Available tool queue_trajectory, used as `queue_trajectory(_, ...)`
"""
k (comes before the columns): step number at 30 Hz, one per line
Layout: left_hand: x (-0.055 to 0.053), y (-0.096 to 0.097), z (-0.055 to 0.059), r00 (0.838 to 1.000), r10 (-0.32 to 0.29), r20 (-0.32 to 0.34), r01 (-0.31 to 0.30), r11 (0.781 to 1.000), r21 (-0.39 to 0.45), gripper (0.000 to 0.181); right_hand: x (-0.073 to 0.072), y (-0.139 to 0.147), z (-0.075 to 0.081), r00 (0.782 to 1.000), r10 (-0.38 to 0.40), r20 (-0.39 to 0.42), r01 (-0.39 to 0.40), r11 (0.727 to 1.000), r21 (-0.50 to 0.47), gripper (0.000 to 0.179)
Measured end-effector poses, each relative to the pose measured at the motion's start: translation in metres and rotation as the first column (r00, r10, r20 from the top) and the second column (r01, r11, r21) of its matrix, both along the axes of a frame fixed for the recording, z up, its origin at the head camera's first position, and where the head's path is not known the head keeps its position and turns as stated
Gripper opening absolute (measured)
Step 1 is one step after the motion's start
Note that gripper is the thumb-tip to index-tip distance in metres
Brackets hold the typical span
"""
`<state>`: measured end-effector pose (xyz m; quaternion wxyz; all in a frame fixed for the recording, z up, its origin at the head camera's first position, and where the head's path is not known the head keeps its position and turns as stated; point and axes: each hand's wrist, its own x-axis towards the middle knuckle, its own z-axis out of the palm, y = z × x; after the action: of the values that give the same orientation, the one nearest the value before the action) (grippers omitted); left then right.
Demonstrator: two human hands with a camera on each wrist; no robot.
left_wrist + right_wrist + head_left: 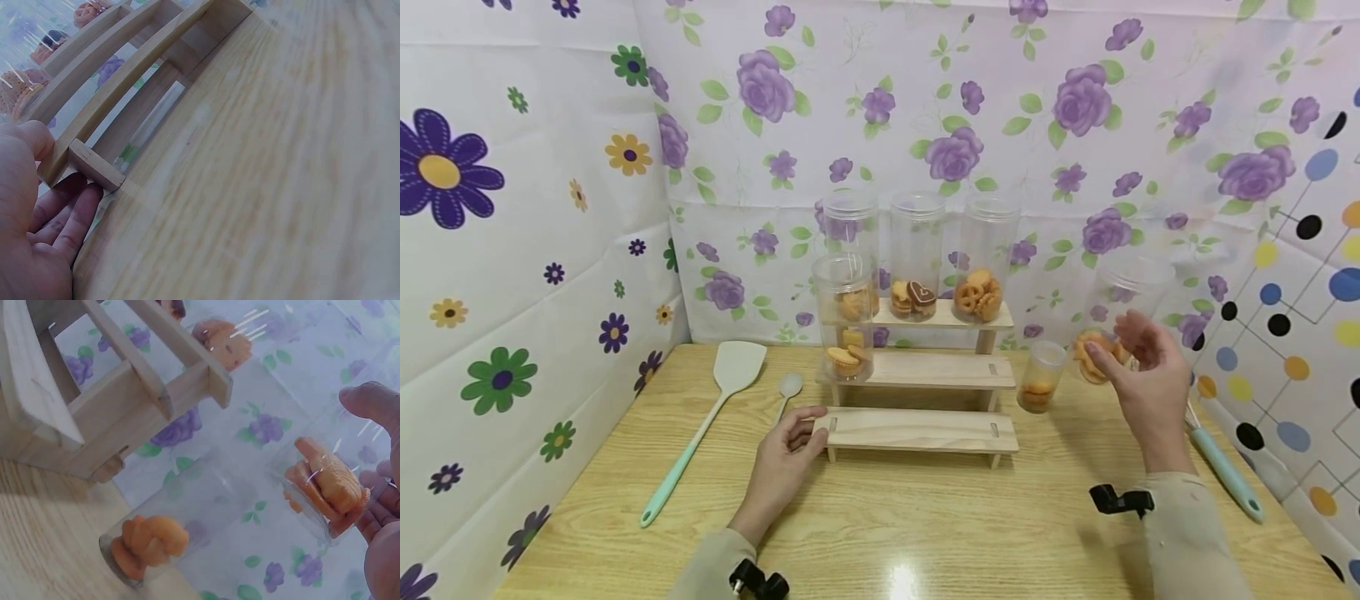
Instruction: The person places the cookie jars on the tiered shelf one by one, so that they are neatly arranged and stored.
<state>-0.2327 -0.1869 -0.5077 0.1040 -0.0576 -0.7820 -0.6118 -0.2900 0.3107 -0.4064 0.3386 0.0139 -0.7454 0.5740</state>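
Note:
My right hand [1150,383] holds a clear plastic jar [1123,300] with orange-brown cookies [334,484] at its bottom, off to the right of the wooden three-step rack [917,429]. In the right wrist view the thumb and fingers curve around this jar, which is tilted there. My left hand [786,454] grips the left end of the rack's lowest step. Its thumb lies over the board and its fingers reach below, beside the short leg [97,165]. Between rack and held jar, a smaller clear jar [1041,379] with cookies stands on the table.
Three clear cookie jars stand on the top step, one holding a heart-shaped cookie [921,293]. Another jar [844,321] stands at the middle step's left end. A spatula [700,433] and a small spoon [790,386] lie left; a green-handled whisk [1225,471] lies right. Patterned cloths surround the table.

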Motion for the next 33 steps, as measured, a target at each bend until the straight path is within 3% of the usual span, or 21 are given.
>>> queue_trajectory(8,-0.002,0.0,-0.003,1.0,0.01,0.003,-0.01,1.0,-0.013,0.031,0.008,-0.015,0.017,0.997,0.073,-0.023,-0.073,0.997,-0.021,0.065)
queue_trajectory(22,-0.003,-0.002,-0.002,1.0,0.001,0.012,0.0,1.0,-0.021,0.032,0.017,-0.062,0.025,0.972,0.224,-0.064,-0.218,0.971,0.097,0.061)
queue_trajectory(27,-0.003,0.0,-0.002,1.0,-0.007,-0.019,0.007,1.0,-0.025,0.032,0.014,-0.08,0.021,0.951,0.298,-0.077,-0.292,0.953,0.086,0.063)
queue_trajectory(33,-0.002,-0.001,-0.003,1.0,0.007,-0.012,-0.008,0.999,-0.034,0.032,0.009,-0.107,0.014,0.921,0.385,-0.067,-0.38,0.922,0.08,0.065)
